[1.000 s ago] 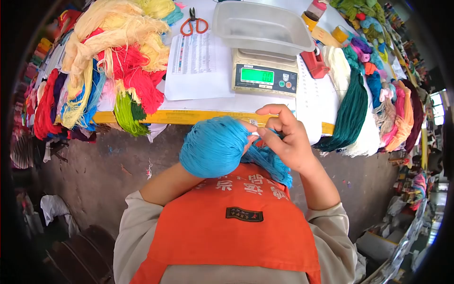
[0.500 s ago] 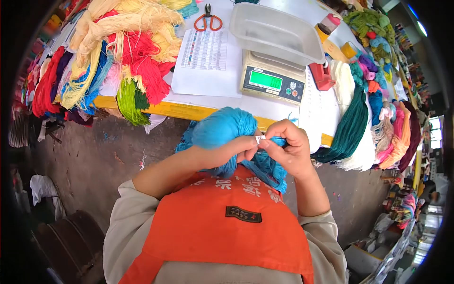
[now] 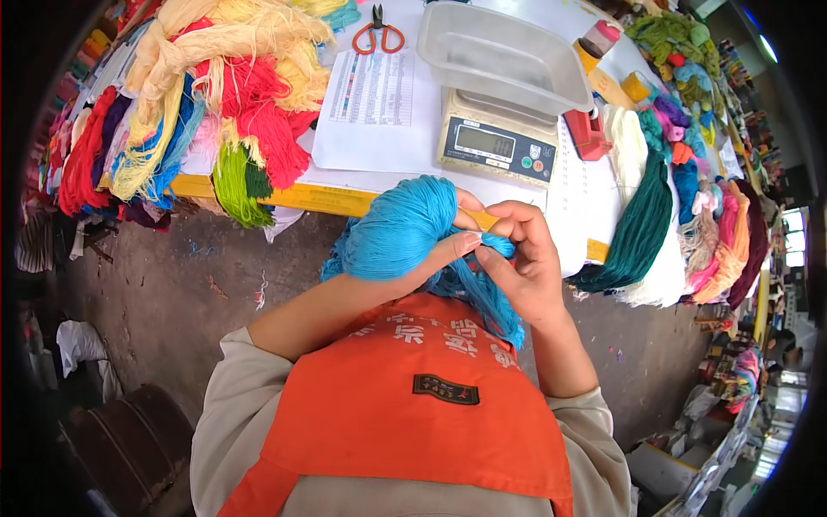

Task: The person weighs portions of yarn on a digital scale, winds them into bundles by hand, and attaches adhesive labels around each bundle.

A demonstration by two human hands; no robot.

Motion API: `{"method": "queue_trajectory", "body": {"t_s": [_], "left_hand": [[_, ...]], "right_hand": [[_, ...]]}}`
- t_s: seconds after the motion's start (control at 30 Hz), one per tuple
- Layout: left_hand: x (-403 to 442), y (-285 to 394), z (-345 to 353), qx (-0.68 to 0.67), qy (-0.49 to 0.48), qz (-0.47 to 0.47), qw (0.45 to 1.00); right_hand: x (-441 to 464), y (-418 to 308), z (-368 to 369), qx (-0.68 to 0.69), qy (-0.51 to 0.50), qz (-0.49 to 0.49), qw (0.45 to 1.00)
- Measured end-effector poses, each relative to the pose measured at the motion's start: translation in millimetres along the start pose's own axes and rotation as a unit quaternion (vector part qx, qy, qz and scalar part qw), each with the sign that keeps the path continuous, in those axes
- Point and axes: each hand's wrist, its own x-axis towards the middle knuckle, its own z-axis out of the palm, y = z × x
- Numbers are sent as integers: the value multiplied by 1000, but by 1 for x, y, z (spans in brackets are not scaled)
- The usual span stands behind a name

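Note:
A bright blue skein of yarn point(image 3: 401, 228) is held in front of the apron, its thick looped end bulging to the left and loose strands hanging below. My left hand point(image 3: 450, 250) is closed around the gathered part, thumb on top. Facing it, my right hand point(image 3: 530, 263) pinches a smaller bunch of the same blue strands between thumb and fingers. The thumb tips nearly meet over the yarn. Fingers cover much of the gathered section, so any small tag there is hidden.
Ahead on the table stands a digital scale point(image 3: 495, 146) bearing a clear plastic tub point(image 3: 504, 56). Scissors point(image 3: 378, 31) and a printed sheet point(image 3: 370, 112) lie left of it. Colourful yarn heaps point(image 3: 258, 95) and a dark green skein point(image 3: 637, 224) hang over the yellow table edge.
The small white tag between my fingers has gone out of sight. The skein's bulging end has swung slightly up and is sharper. The scale's display has turned from lit green to unlit.

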Motion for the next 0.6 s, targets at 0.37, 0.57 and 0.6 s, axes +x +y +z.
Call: {"method": "queue_trajectory", "body": {"t_s": [0.37, 0.57, 0.6], "left_hand": [[-49, 35, -162, -332, -40, -91, 938], [-102, 71, -279, -141, 97, -186, 968], [-97, 76, -260, 4, 299, -224, 928]], "right_hand": [[-78, 1, -147, 37, -37, 309, 950], [-138, 32, -211, -70, 34, 391, 917], [-137, 28, -203, -125, 25, 424, 896]]}}
